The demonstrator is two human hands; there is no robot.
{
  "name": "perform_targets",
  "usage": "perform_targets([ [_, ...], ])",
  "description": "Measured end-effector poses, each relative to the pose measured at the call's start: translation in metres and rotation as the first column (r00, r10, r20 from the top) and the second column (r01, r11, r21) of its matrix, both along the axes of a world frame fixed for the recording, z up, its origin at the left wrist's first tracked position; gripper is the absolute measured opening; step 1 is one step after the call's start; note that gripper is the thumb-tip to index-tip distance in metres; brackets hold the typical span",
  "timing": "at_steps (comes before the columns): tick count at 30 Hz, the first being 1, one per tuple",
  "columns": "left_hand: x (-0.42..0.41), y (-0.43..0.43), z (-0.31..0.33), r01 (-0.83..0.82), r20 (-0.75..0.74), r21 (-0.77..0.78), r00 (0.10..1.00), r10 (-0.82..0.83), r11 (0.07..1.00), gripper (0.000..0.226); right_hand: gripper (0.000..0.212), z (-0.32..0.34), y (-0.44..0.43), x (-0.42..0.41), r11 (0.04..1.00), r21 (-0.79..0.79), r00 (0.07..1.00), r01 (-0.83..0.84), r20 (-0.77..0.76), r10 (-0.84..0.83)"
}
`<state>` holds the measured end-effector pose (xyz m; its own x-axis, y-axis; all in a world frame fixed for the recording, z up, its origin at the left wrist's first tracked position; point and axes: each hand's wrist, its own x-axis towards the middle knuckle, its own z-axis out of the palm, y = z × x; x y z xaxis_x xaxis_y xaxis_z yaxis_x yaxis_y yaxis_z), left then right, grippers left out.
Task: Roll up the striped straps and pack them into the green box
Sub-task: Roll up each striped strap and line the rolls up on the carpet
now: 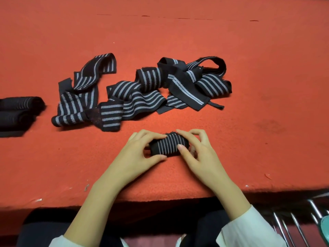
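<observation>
the left hand (pixel 142 152) and right hand (pixel 197 152) clamp on the two ends of a rolled strap (pixel 167 146) near the desk's (pixel 267 68) front edge. the rolling step looks nearly done for this one; next it needs a firm hold so it stays tight, then packing. loose straps (pixel 135 91) lie mid-desk. dark rolls (pixel 19 109) sit cut off at the left edge. no green box is in view.

Setting reads as a plain packing or sorting workstation, type otherwise uncertain: desk (pixel 249 86) covered edge to edge in worn red felt, loose striped straps (pixel 135 90) heaped on it, metal chair rods (pixel 295 227) at lower right.
</observation>
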<state>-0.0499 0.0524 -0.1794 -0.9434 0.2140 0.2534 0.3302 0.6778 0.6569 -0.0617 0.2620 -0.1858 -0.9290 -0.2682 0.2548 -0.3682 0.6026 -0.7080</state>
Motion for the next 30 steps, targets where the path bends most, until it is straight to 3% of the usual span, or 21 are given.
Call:
perform_targets([
  [4, -0.01, -0.001, 0.001, -0.052, 0.03, 0.027, 0.998, 0.051, 0.998, 0.036, 0.057, -0.003, 0.0, 0.003, 0.99, 0.131, 0.996, -0.049, -0.064, 0.058],
  [8, -0.018, -0.001, 0.003, -0.049, 0.139, 0.106, 0.99, 0.034, 0.993, 0.027, 0.051, 0.003, -0.008, -0.007, 0.982, 0.189, 0.998, -0.02, -0.052, 0.031],
  [11, -0.016, 0.002, 0.007, -0.046, 0.136, 0.012, 0.99, 0.044, 0.999, 0.041, 0.048, 0.004, -0.012, -0.017, 0.984, 0.171, 0.999, -0.041, -0.024, 0.045],
  [14, -0.011, 0.001, 0.006, -0.009, 0.13, 0.027, 0.992, 0.005, 1.0, 0.065, 0.044, 0.003, -0.012, -0.026, 0.987, 0.148, 0.997, -0.063, -0.026, 0.068],
  [18, -0.02, -0.006, -0.001, 0.008, -0.005, 0.012, 1.0, -0.008, 1.0, 0.05, 0.041, 0.004, -0.011, -0.03, 0.986, 0.147, 0.996, -0.079, -0.02, 0.083],
  [25, -0.021, -0.006, 0.005, 0.051, -0.007, 0.039, 0.999, -0.051, 0.998, 0.058, 0.046, 0.014, -0.013, -0.031, 0.973, 0.203, 0.994, -0.109, -0.007, 0.113],
  [30, -0.006, -0.031, 0.021, -0.178, -0.063, 0.132, 0.98, 0.188, 0.975, 0.073, 0.044, 0.039, -0.046, -0.03, 0.986, 0.107, 0.98, -0.126, -0.138, 0.14],
])
